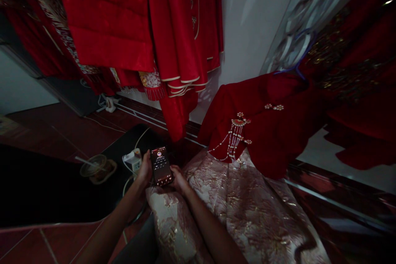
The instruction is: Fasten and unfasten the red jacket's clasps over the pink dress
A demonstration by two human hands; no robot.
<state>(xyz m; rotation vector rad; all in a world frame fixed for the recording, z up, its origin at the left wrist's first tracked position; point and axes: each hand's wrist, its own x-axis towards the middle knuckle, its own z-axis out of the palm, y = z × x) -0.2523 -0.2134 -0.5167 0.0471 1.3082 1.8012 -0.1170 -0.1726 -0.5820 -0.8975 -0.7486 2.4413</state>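
A phone [161, 166] with a lit screen sits low in the middle of the view, held by both hands. My left hand [144, 168] grips its left edge, fingers curled round it. My right hand [178, 179] holds the lower right corner from beneath. Both forearms rest over a pale pink and gold brocade cloth [241, 210] spread across my lap. A red jacket [262, 128] with a beaded pearl tassel lies on a hanger just right of the phone.
Red garments [139, 29] hang from above at the back. On the red tiled floor to the left lie a clear plastic cup with a straw [96, 168], a white power adapter [133, 160] with cable, and a black mat [46, 189]. A mirror [349, 90] leans at right.
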